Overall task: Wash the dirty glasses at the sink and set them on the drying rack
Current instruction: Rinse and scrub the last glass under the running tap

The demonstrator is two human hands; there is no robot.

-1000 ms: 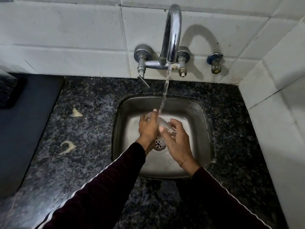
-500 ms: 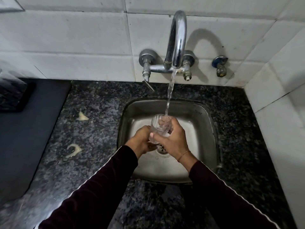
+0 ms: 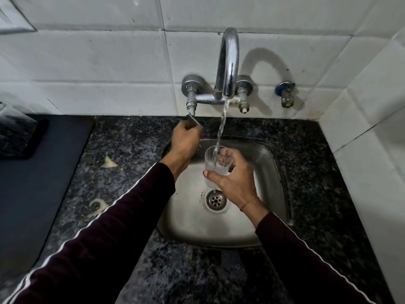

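**One glass held under a running tap**

A person's two hands work over a square steel sink set into a dark speckled stone desk. The right hand is wrapped around one clear glass, held upright just above the drain, with the water stream falling into it. The left hand is curled around the left lever of the chrome tap. White wall tiles close off the back and right edges. Open desk lies left of the sink, with two pale scraps and a dark mat beyond. No writing is legible.
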